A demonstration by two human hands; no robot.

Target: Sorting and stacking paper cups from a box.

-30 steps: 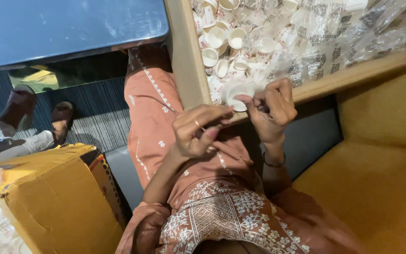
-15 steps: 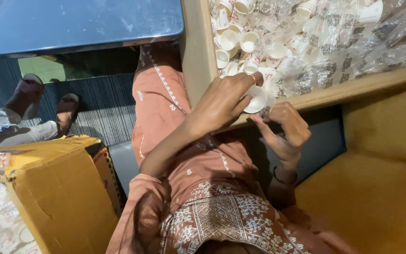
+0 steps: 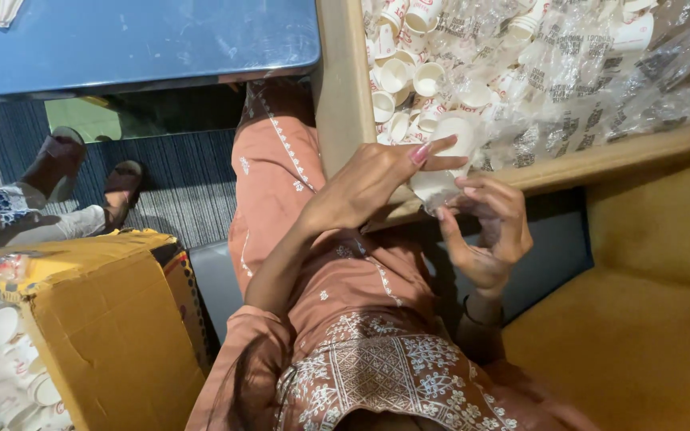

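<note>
Head view: both hands meet at the wooden edge of a tray (image 3: pixel 345 96) heaped with small white paper cups (image 3: pixel 397 76) and crumpled clear plastic sleeves (image 3: pixel 592 72). The left hand (image 3: pixel 369 183) comes in from seven o'clock and lies over a short stack of white paper cups (image 3: pixel 449 156), its fingers closed around the stack's side with the forefinger stretched flat along the top toward three o'clock. The right hand (image 3: pixel 489 227) sits just below, at five o'clock from the stack, palm turned up and fingers curled loosely at the stack's lower end; whether they pinch the cups or the bit of clear wrap there cannot be told.

Against half a second ago, the left hand has slid from reaching over the tray rim to wrapping the stack, and the right hand has risen to meet it from beneath, so the stack now hangs between both hands at the rim, out of the pile. A second ago the hands were apart, fingering a single cup.

At eight o'clock stands an open brown cardboard box (image 3: pixel 105 319) with more cups and plastic beside it. At ten o'clock, another person's sandalled feet (image 3: pixel 81 172) rest on striped carpet under a blue table (image 3: pixel 137 40).
</note>
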